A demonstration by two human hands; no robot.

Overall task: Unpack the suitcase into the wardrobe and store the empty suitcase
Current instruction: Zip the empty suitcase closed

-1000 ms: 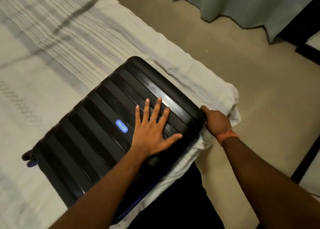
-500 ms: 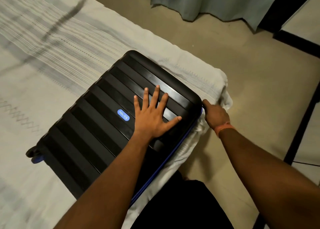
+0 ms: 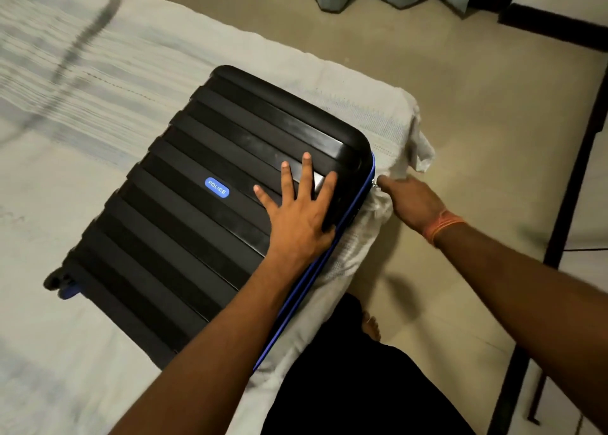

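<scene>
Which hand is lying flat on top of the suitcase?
The left hand, fingers spread on the black suitcase. The right hand, with the orange wristband, is at the suitcase's blue-edged corner instead.

Right hand (image 3: 413, 201) now at zipper pull (image 3: 375, 181)

The room was dim and warm-toned, the light weak and coming from somewhere above. A dull sheen lay across the ribs of the black suitcase (image 3: 210, 184) near my left hand (image 3: 297, 219), without hard glare. My legs threw a soft shadow on the floor (image 3: 493, 122) beside the bed (image 3: 82, 105). The bedsheet's stripes at the upper left were smeared with motion blur. The wide lens bent straight lines at the edges, and the picture looked soft and grainy.
</scene>
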